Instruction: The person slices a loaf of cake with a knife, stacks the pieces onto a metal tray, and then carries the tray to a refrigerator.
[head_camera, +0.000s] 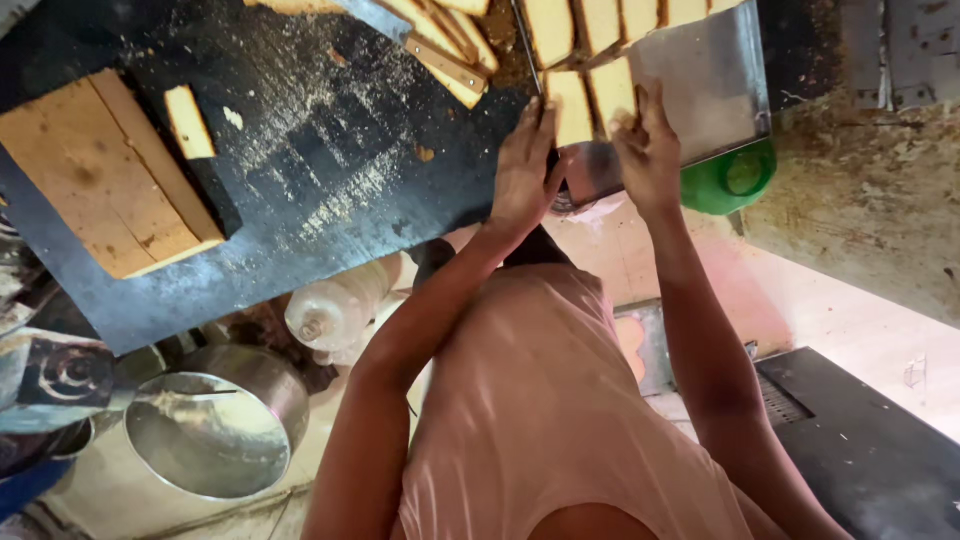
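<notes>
Hands first: our left hand (522, 170) lies flat and open against one pale slice (570, 106), gripping nothing; our right hand (648, 150) presses open fingers on the next slice (612, 92). Both slices sit on the metal tray (712, 80), which looks partly filled, perhaps half. A larger slab (105, 180) waits on the dark tabletop (320, 150), uncut.

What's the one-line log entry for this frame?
left hand: on cake slice | right hand: on neighbouring slice | metal tray: partly filled | black worktop: crumbs
</notes>
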